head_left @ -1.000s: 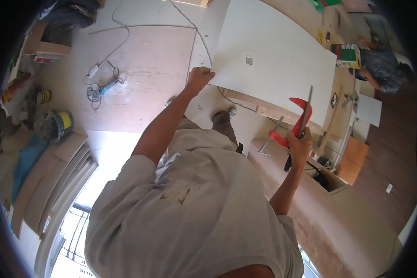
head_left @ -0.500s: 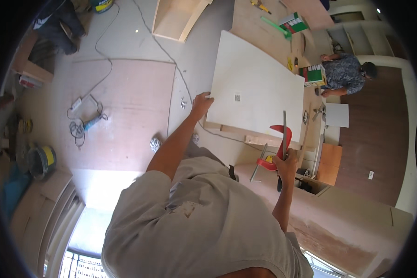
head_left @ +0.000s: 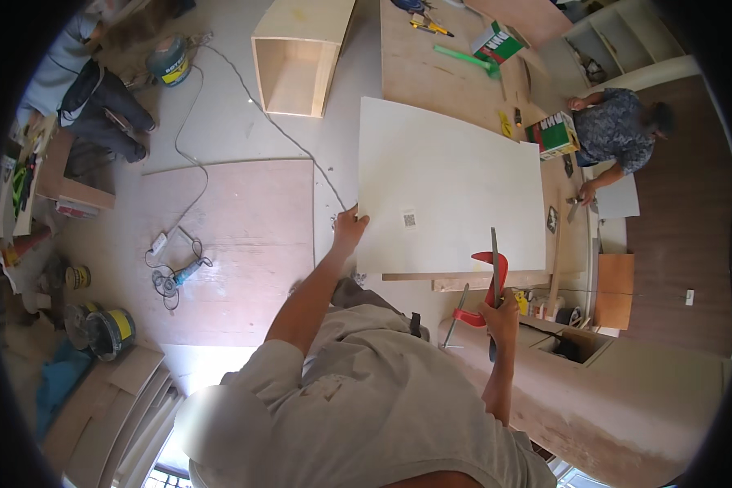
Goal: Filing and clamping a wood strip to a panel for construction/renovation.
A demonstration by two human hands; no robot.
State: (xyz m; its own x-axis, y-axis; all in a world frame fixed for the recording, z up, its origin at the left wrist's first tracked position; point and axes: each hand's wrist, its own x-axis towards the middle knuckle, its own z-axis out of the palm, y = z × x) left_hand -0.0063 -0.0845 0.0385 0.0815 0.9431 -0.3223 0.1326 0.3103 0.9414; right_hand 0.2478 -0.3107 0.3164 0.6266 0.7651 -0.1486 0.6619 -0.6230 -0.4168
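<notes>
1. From my end, my left hand (head_left: 350, 232) has its fingers closed on the left edge of a flat white panel (head_left: 455, 187).
2. My right hand's (head_left: 502, 315) fingers grip a red clamp with grey metal bars (head_left: 503, 267) by the panel's near edge.
3. The panel covers the brown wooden surface's (head_left: 431, 77) near end.
4. A green-and-white box (head_left: 551, 134) stands near the surface's right edge.
</notes>
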